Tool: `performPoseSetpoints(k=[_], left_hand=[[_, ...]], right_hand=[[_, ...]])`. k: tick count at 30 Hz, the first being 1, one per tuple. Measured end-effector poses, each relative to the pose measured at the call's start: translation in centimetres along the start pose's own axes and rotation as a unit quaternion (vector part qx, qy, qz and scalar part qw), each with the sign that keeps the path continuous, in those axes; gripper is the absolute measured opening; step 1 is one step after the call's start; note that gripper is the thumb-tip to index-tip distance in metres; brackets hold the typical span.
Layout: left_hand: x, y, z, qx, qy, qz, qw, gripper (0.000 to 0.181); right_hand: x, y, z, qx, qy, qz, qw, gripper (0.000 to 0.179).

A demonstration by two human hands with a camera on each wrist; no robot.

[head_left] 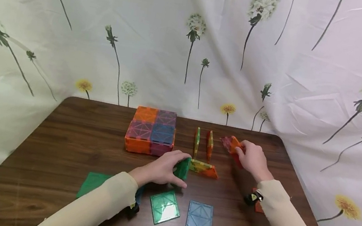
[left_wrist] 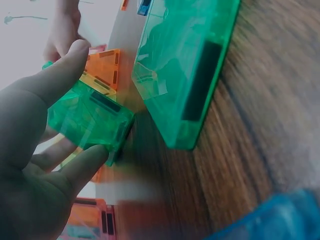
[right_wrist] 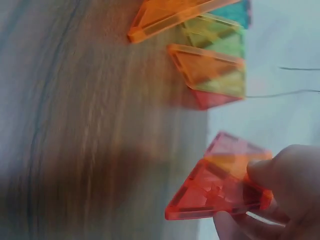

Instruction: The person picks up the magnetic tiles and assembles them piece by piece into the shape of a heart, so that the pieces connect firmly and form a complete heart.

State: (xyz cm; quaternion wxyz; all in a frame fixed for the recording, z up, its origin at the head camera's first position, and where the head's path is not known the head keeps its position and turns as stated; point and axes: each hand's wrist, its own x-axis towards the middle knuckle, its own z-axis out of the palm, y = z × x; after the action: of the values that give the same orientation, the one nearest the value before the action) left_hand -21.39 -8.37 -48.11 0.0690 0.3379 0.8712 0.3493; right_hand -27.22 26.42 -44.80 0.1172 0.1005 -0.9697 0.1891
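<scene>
My left hand (head_left: 164, 167) grips a green square magnetic tile (head_left: 182, 168) between thumb and fingers; the tile stands on edge near the table. Beside it, a yellow-and-orange tile strip (head_left: 203, 168) stands on edge. Farther right, my right hand (head_left: 253, 159) pinches a red triangular tile (right_wrist: 212, 192), with orange and pink pieces against its far side. Between the hands, a green-and-yellow upright strip (head_left: 197, 142) and an orange-and-yellow one (head_left: 210, 145) stand apart. The right wrist view shows triangular tiles in these strips.
A low block of orange, purple and blue tiles (head_left: 151, 132) stands at the back left. Flat in front lie a green square (head_left: 165, 207) and a blue square (head_left: 199, 217). Another green tile (head_left: 93, 184) is partly behind the left sleeve, a red-orange tile (head_left: 259, 207) by the right cuff.
</scene>
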Motion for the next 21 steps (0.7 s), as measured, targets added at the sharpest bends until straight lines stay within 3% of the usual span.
performPoseSetpoints(k=[5, 10, 16, 21], left_hand=[[0.2, 0.0, 0.1, -0.001, 0.000, -0.002, 1.0000, 0.089], [0.2, -0.1, 0.1, -0.003, 0.000, -0.001, 1.0000, 0.089], [0.3, -0.1, 0.0, -0.009, -0.003, -0.001, 1.0000, 0.091], [0.4, 0.0, 0.0, -0.013, -0.004, 0.002, 0.9999, 0.092]], right_hand=[[-2.3, 0.7, -2.7, 0.017, 0.041, -0.072, 0.9964, 0.013], [-4.6, 0.2, -4.7, 0.067, 0.049, -0.173, 0.9814, 0.008], [-6.7, -2.0, -4.7, 0.080, -0.004, -0.274, 0.9585, 0.018], [-7.9, -4.5, -2.7, 0.027, -0.057, -0.303, 0.9510, 0.010]])
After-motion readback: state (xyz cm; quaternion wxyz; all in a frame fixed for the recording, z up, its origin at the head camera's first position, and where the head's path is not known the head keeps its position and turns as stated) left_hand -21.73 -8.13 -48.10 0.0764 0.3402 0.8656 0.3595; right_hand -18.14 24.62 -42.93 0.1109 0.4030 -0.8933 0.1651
